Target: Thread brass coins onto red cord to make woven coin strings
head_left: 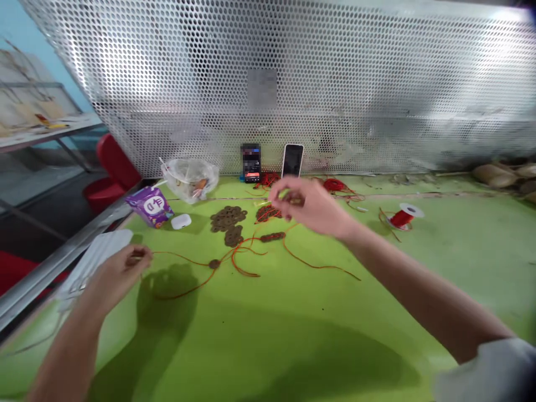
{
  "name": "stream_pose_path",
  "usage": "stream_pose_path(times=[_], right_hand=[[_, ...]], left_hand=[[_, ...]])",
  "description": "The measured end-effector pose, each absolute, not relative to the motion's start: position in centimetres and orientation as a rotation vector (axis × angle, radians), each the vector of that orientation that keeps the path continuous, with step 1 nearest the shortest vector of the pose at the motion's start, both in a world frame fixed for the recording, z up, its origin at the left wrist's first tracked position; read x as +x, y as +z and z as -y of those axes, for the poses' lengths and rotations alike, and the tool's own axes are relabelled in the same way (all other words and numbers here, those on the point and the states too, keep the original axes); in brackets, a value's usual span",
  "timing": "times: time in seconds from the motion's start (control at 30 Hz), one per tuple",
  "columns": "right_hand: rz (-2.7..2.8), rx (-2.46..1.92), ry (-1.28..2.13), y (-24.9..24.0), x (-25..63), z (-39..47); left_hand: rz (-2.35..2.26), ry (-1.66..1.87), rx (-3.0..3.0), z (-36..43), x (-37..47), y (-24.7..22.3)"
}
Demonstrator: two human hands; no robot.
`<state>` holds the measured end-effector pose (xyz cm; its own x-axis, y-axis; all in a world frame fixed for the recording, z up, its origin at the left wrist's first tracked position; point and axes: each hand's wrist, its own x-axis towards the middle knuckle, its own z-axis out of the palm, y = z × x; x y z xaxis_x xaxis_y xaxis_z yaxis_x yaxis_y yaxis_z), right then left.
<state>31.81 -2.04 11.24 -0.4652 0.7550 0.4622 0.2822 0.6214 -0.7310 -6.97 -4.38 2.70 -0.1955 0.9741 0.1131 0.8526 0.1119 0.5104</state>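
My left hand pinches the end of a thin red cord at the table's left side. That cord runs right to a single round brown coin-like disc lying on the green table. My right hand is raised over the table middle, blurred, with its fingers curled together; what they hold, if anything, cannot be made out. Below it lies a short row of discs bound with red cord, with loose cord tails. Two piles of brown discs lie between my hands, and more corded discs lie beside the right fingers.
Two phones lean against the perforated metal screen. A red cord spool stands at right. Left are a purple packet, a white case, a plastic bag and a white power strip.
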Motion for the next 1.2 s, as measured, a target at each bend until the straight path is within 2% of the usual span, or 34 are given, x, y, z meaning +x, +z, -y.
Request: stream_pose_path(times=[0.13, 0.27, 0.43, 0.73, 0.97, 1.2], right_hand=[[2.271, -1.191, 0.789, 3.8, 31.5, 1.9], [2.380, -1.252, 0.741, 0.9, 31.3, 1.5], [2.510, -1.289, 0.650, 0.1, 31.1, 0.7], [2.568, -1.278, 0.548, 0.2, 31.8, 1.3], [2.269, -1.411, 0.514, 2.4, 38.8, 2.6], [1.896, -1.541, 0.595, 1.2, 46.8, 4.7]], left_hand=[[-2.272, 0.475, 1.974, 5.5, -6.4, 2.2], [-2.060, 0.361, 2.269, 5.8, -2.9, 2.2], [-1.770, 0.166, 2.415, 5.3, 1.0, 1.6], [-1.681, 0.114, 2.402, 4.6, 2.0, 1.6], [-1.779, 0.223, 2.205, 4.1, 1.3, 2.7], [-1.759, 0.364, 2.028, 2.9, 1.2, 4.8]])
